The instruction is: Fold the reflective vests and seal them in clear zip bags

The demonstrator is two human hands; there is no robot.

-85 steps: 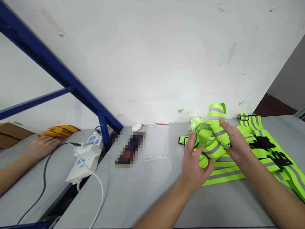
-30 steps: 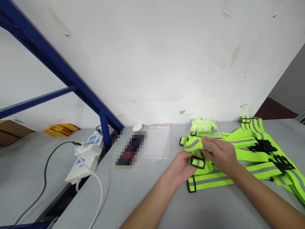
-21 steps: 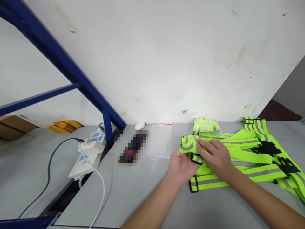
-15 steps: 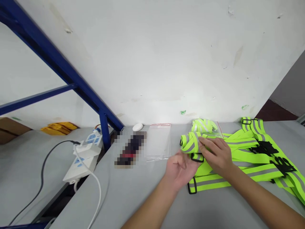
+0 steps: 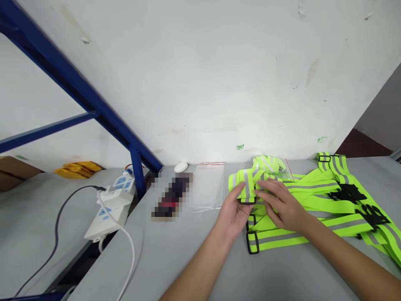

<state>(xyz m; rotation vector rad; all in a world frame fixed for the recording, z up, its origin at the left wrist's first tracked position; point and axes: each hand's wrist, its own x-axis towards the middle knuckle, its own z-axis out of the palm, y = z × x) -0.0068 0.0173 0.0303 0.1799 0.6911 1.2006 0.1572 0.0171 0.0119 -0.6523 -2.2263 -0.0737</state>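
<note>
A neon-yellow reflective strap [image 5: 247, 184] with grey stripes is folded into a thick bundle, a black buckle [image 5: 247, 201] at its lower edge. My left hand [image 5: 233, 215] grips this bundle from the left, thumb lying over the front. Against the bundle's right side rest the fingertips of my right hand [image 5: 282, 205], its fingers stretched and apart. Below and to the right, more reflective straps [image 5: 282, 238] with black buckles [image 5: 252, 242] and black clips [image 5: 347, 194] lie spread over the grey table [image 5: 188, 259].
Clear zip bags [image 5: 208, 188] lie left of the hands, beside a pixelated dark object [image 5: 172, 196] and a white oval object [image 5: 181, 167]. A packed bag of straps [image 5: 272, 165] sits by the wall. Further left are a blue frame [image 5: 136, 167] and a power strip [image 5: 109, 213].
The strap bundle has moved left and turned, and my left thumb has come over its front. My right fingers have loosened from a pinch and spread at its side.
</note>
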